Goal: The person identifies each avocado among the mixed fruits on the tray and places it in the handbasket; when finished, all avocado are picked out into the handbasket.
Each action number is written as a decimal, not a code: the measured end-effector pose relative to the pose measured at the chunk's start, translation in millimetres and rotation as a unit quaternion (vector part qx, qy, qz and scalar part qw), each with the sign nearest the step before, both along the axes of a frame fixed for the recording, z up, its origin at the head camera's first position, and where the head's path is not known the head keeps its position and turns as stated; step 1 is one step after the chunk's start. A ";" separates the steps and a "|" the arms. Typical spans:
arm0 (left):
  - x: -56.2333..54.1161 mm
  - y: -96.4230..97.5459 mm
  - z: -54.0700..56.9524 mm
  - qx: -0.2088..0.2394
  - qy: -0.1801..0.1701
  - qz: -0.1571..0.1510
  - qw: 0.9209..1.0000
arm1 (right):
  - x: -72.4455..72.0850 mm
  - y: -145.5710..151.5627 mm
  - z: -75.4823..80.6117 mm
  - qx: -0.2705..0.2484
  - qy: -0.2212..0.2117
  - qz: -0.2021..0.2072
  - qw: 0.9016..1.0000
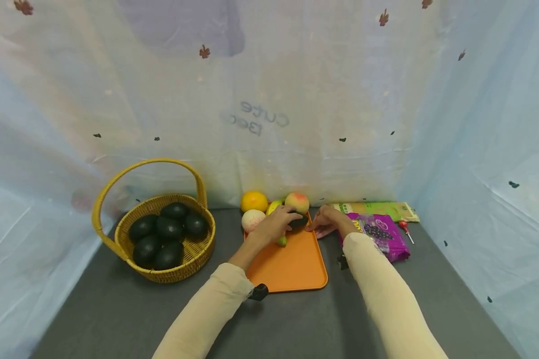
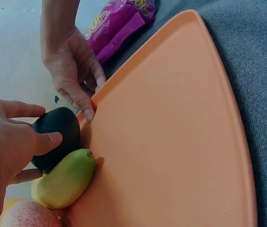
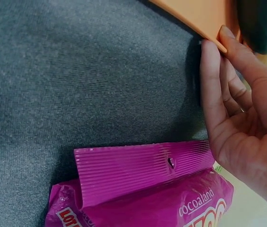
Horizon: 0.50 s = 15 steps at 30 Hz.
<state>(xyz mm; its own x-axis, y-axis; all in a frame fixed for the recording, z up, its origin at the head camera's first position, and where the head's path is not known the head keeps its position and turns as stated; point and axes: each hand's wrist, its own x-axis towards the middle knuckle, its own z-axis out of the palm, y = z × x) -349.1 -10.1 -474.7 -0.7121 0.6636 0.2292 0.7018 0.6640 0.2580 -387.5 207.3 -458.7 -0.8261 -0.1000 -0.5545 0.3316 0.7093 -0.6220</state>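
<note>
My left hand [image 1: 273, 225] grips a dark, smooth avocado [image 2: 68, 124] at the far end of the orange tray [image 1: 287, 269], thumb on one side and fingers round the other. Against the avocado lies a yellow-green mango [image 2: 69, 182], partly hidden by my left hand in the head view. My right hand [image 1: 331, 221] pinches the tray's right rim near its far corner, as the right wrist view shows. A peach [image 1: 297, 202], an orange [image 1: 253, 201] and a pale pink speckled fruit [image 1: 253, 220] sit about the tray's far end.
A yellow wicker basket [image 1: 197, 262] with a tall handle holds several dark avocados [image 1: 169, 228] on the left. Right of the tray lie a purple snack bag [image 1: 382, 234], a green packet [image 1: 386, 210] and a red lollipop [image 1: 403, 224]. A pale curtain [image 1: 269, 164] hangs behind.
</note>
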 end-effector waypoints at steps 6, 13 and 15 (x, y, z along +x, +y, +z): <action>7.5 -1.2 8.9 0.006 0.037 0.014 0.999 | -0.3 -0.8 0.9 0.012 0.001 0.006 1.000; 23.9 -14.3 33.9 0.027 0.070 0.044 0.996 | -0.6 -1.5 0.1 0.014 0.001 0.006 1.000; 28.7 -21.1 41.2 0.039 0.076 0.050 0.995 | 0.1 -0.6 -0.8 0.011 0.000 0.006 1.000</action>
<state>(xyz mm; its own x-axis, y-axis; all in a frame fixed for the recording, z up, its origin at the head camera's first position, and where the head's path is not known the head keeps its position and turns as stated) -320.4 -31.2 -433.4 -0.7264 0.5677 0.3874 0.6684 0.7146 0.2061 -387.5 206.8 -459.5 -0.8248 -0.0972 -0.5570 0.3239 0.7262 -0.6064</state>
